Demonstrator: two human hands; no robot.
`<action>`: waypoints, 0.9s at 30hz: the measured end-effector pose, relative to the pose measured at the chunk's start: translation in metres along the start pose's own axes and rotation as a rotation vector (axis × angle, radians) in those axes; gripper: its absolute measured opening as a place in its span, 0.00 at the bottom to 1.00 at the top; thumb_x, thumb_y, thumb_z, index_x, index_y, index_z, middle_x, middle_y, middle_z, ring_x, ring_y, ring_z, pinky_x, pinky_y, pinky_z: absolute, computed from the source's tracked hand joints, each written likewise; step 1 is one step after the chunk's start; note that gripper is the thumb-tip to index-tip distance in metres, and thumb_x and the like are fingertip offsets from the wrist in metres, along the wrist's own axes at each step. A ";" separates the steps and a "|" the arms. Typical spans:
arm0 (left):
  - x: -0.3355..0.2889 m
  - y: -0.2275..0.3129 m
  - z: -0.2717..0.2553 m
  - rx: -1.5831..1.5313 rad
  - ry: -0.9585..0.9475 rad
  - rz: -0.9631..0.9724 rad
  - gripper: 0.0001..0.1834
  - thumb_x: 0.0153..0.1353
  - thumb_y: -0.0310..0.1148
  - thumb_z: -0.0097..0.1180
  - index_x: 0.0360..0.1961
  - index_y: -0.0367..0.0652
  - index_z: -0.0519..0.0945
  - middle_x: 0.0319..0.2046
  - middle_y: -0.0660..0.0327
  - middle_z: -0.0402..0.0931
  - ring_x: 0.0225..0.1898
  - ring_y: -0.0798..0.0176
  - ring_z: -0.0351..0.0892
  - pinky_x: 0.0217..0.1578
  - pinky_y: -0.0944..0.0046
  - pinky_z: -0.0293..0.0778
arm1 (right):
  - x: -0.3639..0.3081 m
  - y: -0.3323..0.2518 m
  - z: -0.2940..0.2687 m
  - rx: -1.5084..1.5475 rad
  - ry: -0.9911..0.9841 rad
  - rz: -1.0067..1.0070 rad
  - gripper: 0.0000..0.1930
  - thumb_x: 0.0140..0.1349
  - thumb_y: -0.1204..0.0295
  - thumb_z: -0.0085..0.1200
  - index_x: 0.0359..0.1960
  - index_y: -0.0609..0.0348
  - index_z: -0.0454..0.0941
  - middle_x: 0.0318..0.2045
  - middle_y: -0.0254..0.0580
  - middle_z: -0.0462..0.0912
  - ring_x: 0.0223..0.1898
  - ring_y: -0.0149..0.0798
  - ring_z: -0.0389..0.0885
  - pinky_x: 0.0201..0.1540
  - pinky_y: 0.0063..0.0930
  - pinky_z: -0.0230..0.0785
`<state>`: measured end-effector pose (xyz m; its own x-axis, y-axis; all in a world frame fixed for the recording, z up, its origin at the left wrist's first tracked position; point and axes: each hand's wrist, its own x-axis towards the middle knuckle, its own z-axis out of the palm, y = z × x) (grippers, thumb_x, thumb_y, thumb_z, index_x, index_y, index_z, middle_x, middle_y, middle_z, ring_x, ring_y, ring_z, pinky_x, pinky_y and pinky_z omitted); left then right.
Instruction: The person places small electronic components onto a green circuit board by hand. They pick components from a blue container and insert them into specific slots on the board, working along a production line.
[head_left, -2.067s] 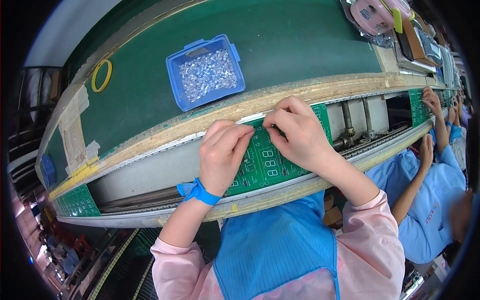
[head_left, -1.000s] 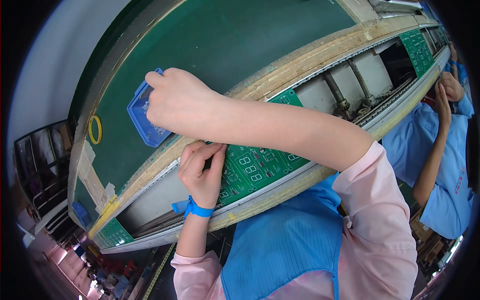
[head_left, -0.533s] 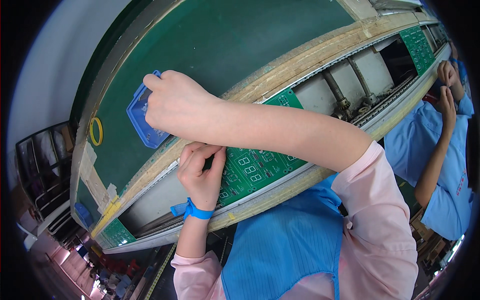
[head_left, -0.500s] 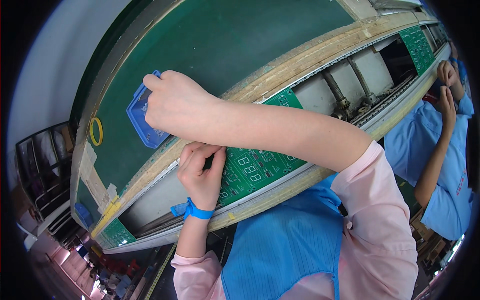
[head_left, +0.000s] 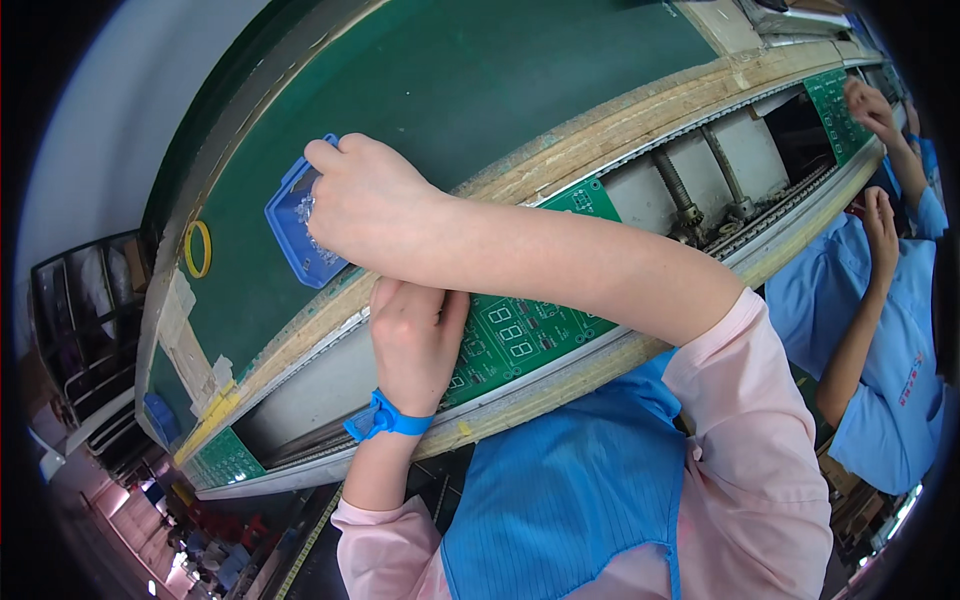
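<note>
My right arm reaches across to the left, bringing my right hand [head_left: 365, 205] over a small blue tray [head_left: 283, 238] of tiny clear-and-silver parts [head_left: 306, 213]. Its fingers are curled down into the tray, their tips hidden behind the hand. Below that forearm, my left hand [head_left: 412, 345], with a blue strap [head_left: 385, 415] round its wrist, is at the left end of a green circuit board [head_left: 530, 335]. Its fingers are bent and drawn together; their tips are partly covered, so anything pinched there is out of sight. My right forearm hides part of the board.
The board rests on a chain conveyor [head_left: 770, 190] with wooden rails; further boards sit at its left end [head_left: 228, 458] and far right [head_left: 838, 115]. A yellow tape ring [head_left: 197, 249] lies on the green bench [head_left: 480, 90]. A co-worker in blue [head_left: 860, 330] is at the right.
My left hand has turned so its back faces up and the thumb-finger gap has narrowed. My right hand stays at the tray. The co-worker's hands have parted, one rising to the far board.
</note>
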<state>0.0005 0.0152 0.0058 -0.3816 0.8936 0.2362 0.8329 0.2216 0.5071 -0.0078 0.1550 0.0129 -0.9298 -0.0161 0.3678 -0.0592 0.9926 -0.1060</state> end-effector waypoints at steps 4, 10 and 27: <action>0.005 0.000 0.001 0.021 -0.041 0.072 0.13 0.48 0.21 0.68 0.37 0.33 0.83 0.34 0.48 0.83 0.38 0.42 0.81 0.42 0.50 0.75 | 0.009 -0.002 -0.012 0.002 -0.257 0.015 0.08 0.55 0.65 0.62 0.34 0.47 0.89 0.35 0.25 0.86 0.49 0.37 0.74 0.46 0.31 0.63; 0.013 0.007 0.001 0.072 -0.185 0.086 0.13 0.50 0.22 0.66 0.39 0.32 0.83 0.36 0.46 0.82 0.41 0.40 0.80 0.44 0.48 0.75 | 0.004 -0.005 0.003 -0.001 -0.008 0.039 0.03 0.45 0.67 0.61 0.20 0.48 0.86 0.22 0.30 0.84 0.41 0.37 0.77 0.39 0.30 0.66; 0.026 -0.040 -0.070 0.436 0.104 -0.075 0.05 0.53 0.29 0.65 0.30 0.40 0.84 0.28 0.57 0.80 0.36 0.52 0.75 0.39 0.54 0.70 | -0.039 0.007 -0.054 0.768 0.226 0.310 0.04 0.62 0.76 0.58 0.36 0.64 0.81 0.33 0.44 0.85 0.33 0.41 0.83 0.36 0.28 0.74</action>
<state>-0.0703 0.0027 0.0496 -0.4667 0.8299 0.3058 0.8841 0.4474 0.1350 0.0471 0.1690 0.0474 -0.8546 0.3476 0.3858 -0.1204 0.5901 -0.7983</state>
